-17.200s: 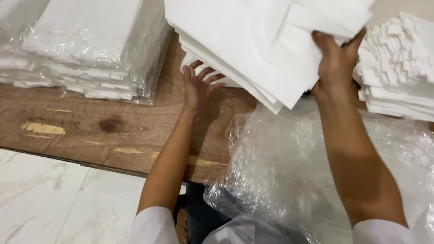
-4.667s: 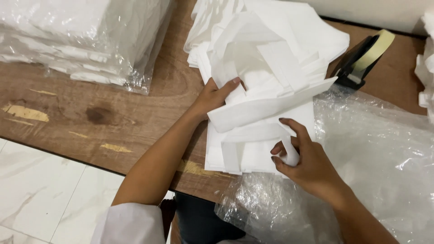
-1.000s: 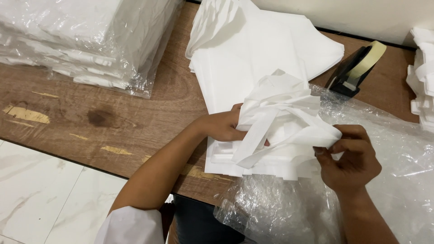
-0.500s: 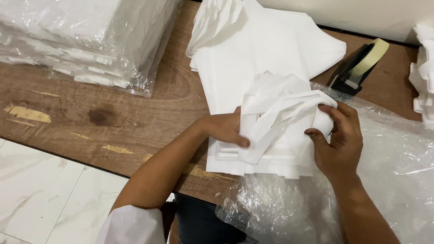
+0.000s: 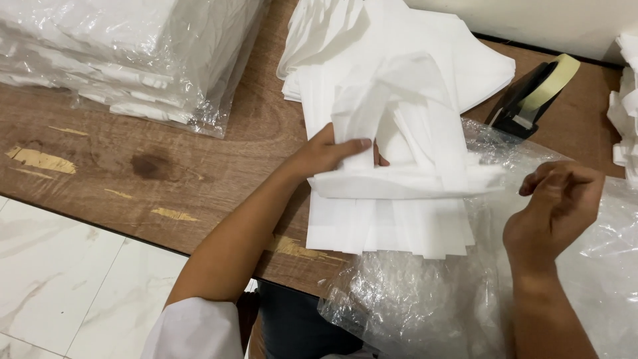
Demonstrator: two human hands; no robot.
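A stack of white fabric bags (image 5: 392,133) lies on the wooden table (image 5: 166,166), its top handles folded back toward me. My left hand (image 5: 329,154) presses on the folded layer, thumb on top and fingers tucked under the fold. My right hand (image 5: 555,203) hovers to the right of the stack, above the clear plastic sheet (image 5: 465,299), with fingers curled loosely and nothing visible in them.
A wrapped pile of white bags in clear plastic (image 5: 126,56) fills the back left. A tape dispenser (image 5: 531,96) stands at the back right, with another white stack (image 5: 625,106) at the right edge. White tiled floor (image 5: 60,272) shows below the table edge.
My right hand has let go of the bunched handles and pulled away to the right. The handles now lie folded flatter under my left hand.
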